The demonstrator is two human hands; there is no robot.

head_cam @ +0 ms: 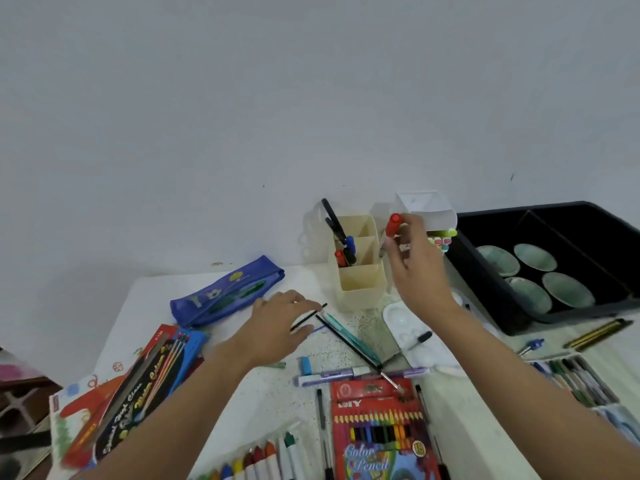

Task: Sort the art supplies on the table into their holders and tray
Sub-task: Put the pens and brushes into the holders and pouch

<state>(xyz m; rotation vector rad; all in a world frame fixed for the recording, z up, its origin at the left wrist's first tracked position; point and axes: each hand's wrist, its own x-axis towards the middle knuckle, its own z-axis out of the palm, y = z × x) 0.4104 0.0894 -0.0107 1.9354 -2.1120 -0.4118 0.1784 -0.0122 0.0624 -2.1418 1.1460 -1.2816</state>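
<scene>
Right grip (415, 258): fingertips pinch a red marker (394, 224), cap up, just right of the beige holder (362, 285).
Left grip (280, 327): pinches a thin black stick (309, 316) low over the desk (277, 382).
Doing it well: probably carry the marker left and drop it tip-down into the middle cell, beside the other markers.
In the way: scissors (333, 216) lean from the far cell; a white holder (427, 209) crowds the hand's far side.

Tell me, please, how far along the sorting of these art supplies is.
Done: scissors and a few markers stand in the cream holder. In hand: the right hand holds a red marker near it; the left hand pinches a black pen. Left: purple markers, pencil box and crayons lie loose.
</scene>
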